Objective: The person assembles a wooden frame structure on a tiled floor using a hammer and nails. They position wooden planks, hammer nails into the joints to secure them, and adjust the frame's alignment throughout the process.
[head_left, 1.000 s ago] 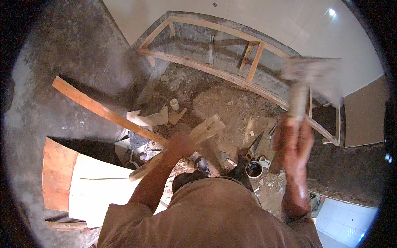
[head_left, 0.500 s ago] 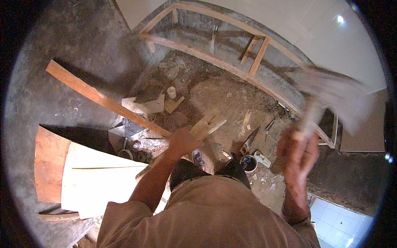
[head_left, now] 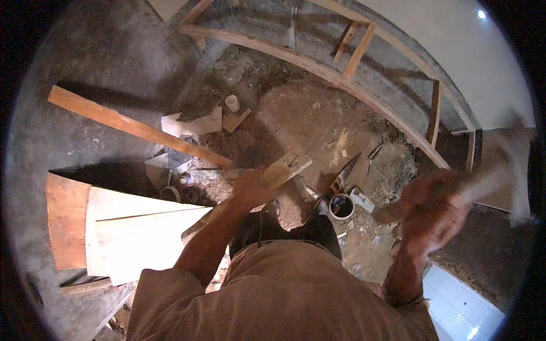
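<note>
My left hand [head_left: 251, 189] gripped a board [head_left: 289, 169] on the near side of the wooden frame [head_left: 335, 78]; my right hand [head_left: 435, 215] clenched a blurred tool [head_left: 489, 173] near its right end; the frame's struts [head_left: 359, 51] looked fitted, the board unattached.

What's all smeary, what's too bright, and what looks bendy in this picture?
In the head view, the right hand and the tool in it are smeared, the tool too blurred to name; at the left of that view, the pale board glares almost pure white; and, also there, the wooden frame looks curved, probably from fisheye bending.
</note>
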